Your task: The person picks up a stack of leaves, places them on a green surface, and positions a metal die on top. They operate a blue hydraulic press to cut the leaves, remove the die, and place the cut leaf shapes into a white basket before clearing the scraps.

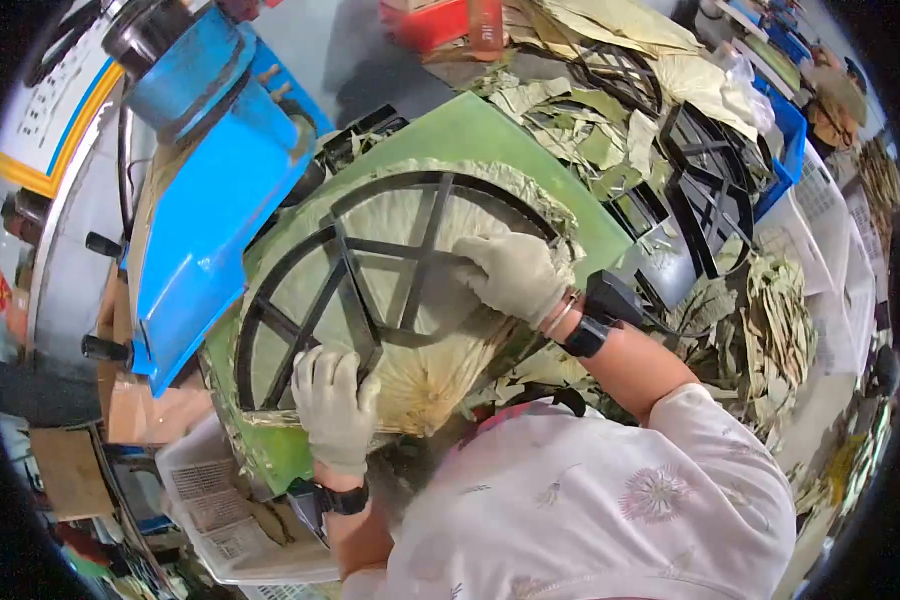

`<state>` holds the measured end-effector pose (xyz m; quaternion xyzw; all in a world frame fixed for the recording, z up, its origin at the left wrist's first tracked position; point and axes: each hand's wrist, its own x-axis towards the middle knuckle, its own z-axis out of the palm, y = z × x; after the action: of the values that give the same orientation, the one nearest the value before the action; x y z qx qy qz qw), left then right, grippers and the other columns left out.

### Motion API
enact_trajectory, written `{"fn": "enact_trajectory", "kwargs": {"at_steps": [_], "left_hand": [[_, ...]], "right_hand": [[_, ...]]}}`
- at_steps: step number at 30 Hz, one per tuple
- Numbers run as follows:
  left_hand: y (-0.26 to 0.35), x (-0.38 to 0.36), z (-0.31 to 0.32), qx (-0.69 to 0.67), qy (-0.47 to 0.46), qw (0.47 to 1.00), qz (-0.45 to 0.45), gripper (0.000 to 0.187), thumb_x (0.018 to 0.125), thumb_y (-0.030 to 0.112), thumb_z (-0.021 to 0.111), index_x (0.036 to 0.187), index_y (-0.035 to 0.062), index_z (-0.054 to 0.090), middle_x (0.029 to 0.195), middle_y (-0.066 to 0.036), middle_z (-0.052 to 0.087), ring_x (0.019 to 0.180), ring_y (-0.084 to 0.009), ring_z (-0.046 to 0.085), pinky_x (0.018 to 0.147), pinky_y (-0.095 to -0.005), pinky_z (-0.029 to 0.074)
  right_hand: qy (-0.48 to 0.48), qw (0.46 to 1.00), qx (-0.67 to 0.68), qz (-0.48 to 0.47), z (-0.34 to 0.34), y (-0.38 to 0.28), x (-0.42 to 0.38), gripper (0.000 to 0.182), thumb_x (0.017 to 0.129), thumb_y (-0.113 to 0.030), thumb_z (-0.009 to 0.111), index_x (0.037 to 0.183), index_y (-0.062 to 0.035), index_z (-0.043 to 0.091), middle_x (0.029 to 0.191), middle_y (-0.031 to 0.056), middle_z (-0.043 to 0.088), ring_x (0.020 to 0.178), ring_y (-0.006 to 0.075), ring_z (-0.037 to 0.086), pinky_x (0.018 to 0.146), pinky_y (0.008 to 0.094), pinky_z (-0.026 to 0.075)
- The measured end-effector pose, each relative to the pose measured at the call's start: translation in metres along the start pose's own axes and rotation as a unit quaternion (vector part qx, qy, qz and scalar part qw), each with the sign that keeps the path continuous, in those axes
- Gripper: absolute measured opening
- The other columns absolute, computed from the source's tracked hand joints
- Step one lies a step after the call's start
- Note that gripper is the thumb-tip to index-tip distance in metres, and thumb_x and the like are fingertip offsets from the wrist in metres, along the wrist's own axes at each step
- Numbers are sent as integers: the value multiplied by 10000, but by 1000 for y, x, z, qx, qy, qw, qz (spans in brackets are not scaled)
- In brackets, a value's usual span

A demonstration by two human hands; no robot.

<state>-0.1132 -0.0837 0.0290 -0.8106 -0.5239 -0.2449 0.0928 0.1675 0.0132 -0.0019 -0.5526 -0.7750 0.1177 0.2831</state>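
Observation:
A large dried leaf (440,375) lies spread over a green cutting board (470,130). Two black fan-shaped cutting dies with inner bars rest side by side on it: a left die (305,325) and a right die (430,225). My left hand (332,408), in a pale glove, has its fingers bent over the near corner of the left die. My right hand (515,272), gloved as well, curls over the near right side of the right die, with its fingertips inside the frame. The glove hides the part of the die under it.
A blue press arm (205,215) stands close on the left of the board. More black dies (710,190) and leaf scraps (590,130) lie to the right. Stacked dried leaves (780,320) sit at far right, and a white basket (230,510) is below left.

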Motion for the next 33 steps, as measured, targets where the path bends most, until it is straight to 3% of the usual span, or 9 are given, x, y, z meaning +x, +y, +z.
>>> {"fn": "enact_trajectory", "kwargs": {"at_steps": [5, 12, 18, 21, 24, 29, 30, 31, 33], "left_hand": [[-4, 13, 14, 38, -96, 995, 8, 202, 864, 268, 712, 838, 91, 618, 902, -88, 633, 1002, -301, 588, 1080, -541, 377], [6, 27, 30, 50, -68, 995, -59, 204, 846, 251, 671, 787, 66, 611, 870, -137, 631, 994, -350, 580, 1047, -529, 391], [4, 25, 38, 72, -66, 994, -45, 177, 829, 238, 678, 806, 69, 629, 863, -127, 642, 993, -343, 586, 1048, -528, 397], [6, 26, 39, 81, -69, 993, -47, 178, 827, 235, 682, 812, 66, 632, 862, -126, 642, 1001, -348, 587, 1047, -530, 403], [7, 22, 40, 87, -66, 993, -37, 184, 826, 236, 687, 813, 62, 630, 873, -135, 640, 1007, -360, 585, 1051, -528, 407], [3, 34, 16, 10, -66, 998, -4, 333, 776, 264, 789, 978, 42, 647, 1005, -166, 628, 1083, -410, 566, 1051, -556, 409], [-5, 26, 13, 25, 34, 999, 6, 376, 757, 239, 801, 1038, 36, 657, 1065, -165, 646, 1110, -398, 566, 1041, -540, 411], [-21, 31, -2, 16, 21, 1000, -3, 391, 770, 220, 802, 1085, 34, 663, 1119, -176, 653, 1095, -390, 580, 1003, -510, 439], [-68, 30, -40, -14, -17, 993, -112, 427, 805, 189, 783, 1168, 20, 635, 1132, -173, 622, 1093, -404, 567, 1000, -489, 434]], "right_hand": [[22, 1000, -4, 0, -5, -5, 0, 198, 844, -302, 718, 991, -170, 731, 795, 148, 681, 743, 360, 679, 642, 466, 523], [4, 999, 3, -45, -13, 1, 4, 243, 806, -254, 760, 1017, -135, 745, 806, 158, 683, 760, 363, 678, 656, 451, 527], [11, 997, 13, -73, -12, 1, 8, 203, 851, -317, 731, 984, -164, 719, 781, 136, 677, 735, 356, 679, 645, 465, 531], [-4, 998, 15, -57, -8, 0, 9, 231, 805, -220, 759, 1015, -126, 733, 813, 146, 690, 770, 364, 680, 666, 446, 530], [-7, 999, 0, -45, -1, 4, 8, 210, 839, -310, 733, 998, -173, 727, 820, 118, 698, 744, 349, 689, 648, 457, 541], [28, 999, 17, -25, -5, -2, 7, 204, 815, -287, 741, 963, -148, 719, 833, 121, 684, 772, 339, 686, 677, 442, 540], [-9, 1000, -12, 13, -8, -5, 8, 199, 823, -313, 730, 956, -167, 712, 818, 115, 683, 769, 338, 686, 664, 449, 535], [-12, 1000, -21, 16, -6, -3, 8, 196, 825, -323, 723, 951, -173, 708, 810, 109, 684, 768, 339, 686, 657, 451, 533], [-12, 999, -32, 29, 0, 1, 6, 193, 828, -332, 716, 945, -179, 703, 803, 104, 685, 767, 339, 686, 650, 453, 532]]}}
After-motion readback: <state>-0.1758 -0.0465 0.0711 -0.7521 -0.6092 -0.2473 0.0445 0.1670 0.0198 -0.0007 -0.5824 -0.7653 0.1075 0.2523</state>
